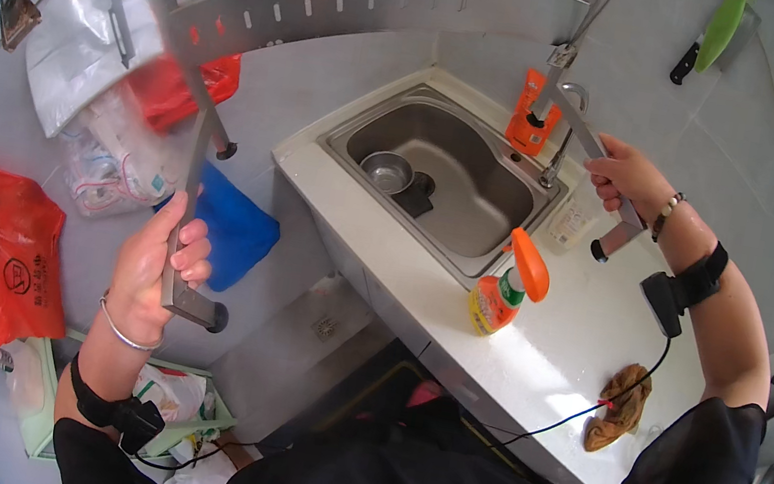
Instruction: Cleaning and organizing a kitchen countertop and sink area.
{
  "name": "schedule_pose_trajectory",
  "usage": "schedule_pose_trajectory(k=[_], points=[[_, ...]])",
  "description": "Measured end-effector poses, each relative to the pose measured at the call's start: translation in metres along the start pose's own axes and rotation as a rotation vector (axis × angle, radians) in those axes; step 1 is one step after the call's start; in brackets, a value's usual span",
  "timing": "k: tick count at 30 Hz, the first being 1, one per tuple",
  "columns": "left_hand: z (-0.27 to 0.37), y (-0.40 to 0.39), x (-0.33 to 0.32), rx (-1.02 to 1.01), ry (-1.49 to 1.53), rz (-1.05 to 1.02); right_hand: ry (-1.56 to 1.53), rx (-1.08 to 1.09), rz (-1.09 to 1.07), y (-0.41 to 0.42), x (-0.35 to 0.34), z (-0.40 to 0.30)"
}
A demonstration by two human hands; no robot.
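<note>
A stainless-steel rack with a slotted panel (395, 0) is held up in front of me, spanning above the sink. Around a flat metal leg bar (196, 155) on the rack's left side, my left hand (158, 251) has its fingers wrapped; a black foot (218, 318) caps the bar's bent end. My right hand (629, 178) grips the matching bar (579, 120) on the right, over the countertop, with another black foot (599, 251) below the fist. The rack's upper part runs out of view at the top.
A steel sink (446, 251) holds a metal bowl (387, 172). The counter (489, 365) carries an orange spray bottle (497, 301), a brown cloth (619, 408) and an orange pouch (526, 131) by the faucet (561, 152). Plastic bags (13, 251) hang left; knives (724, 29) hang right.
</note>
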State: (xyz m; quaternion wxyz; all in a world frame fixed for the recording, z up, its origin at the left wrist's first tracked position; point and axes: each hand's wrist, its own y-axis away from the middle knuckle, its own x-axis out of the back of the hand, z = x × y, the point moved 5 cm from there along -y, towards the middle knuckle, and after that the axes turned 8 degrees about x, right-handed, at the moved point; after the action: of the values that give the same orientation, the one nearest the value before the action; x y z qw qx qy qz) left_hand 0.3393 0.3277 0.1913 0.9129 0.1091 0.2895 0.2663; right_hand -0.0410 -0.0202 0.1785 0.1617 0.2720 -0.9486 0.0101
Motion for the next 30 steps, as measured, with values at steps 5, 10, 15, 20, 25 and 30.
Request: schedule_pose_trajectory(k=[5, 10, 15, 20, 25, 30], points=[[0.003, -0.039, 0.005, -0.008, 0.017, 0.011, 0.027, 0.013, -0.035, -0.049, 0.0, -0.004], [0.003, -0.075, 0.006, -0.042, 0.046, 0.038, 0.08, 0.05, -0.061, -0.101, -0.004, -0.002], [0.002, -0.116, 0.02, -0.054, 0.037, 0.074, 0.046, 0.048, -0.105, -0.147, -0.015, 0.012], [-0.002, -0.141, 0.037, -0.038, 0.036, 0.143, -0.011, 0.051, -0.087, -0.183, -0.031, 0.025], [-0.002, -0.166, 0.053, -0.044, 0.015, 0.149, -0.044, 0.067, -0.147, -0.213, -0.054, 0.038], [-0.01, -0.199, 0.062, -0.06, -0.001, 0.168, 0.127, 0.085, -0.044, -0.245, -0.06, 0.064]])
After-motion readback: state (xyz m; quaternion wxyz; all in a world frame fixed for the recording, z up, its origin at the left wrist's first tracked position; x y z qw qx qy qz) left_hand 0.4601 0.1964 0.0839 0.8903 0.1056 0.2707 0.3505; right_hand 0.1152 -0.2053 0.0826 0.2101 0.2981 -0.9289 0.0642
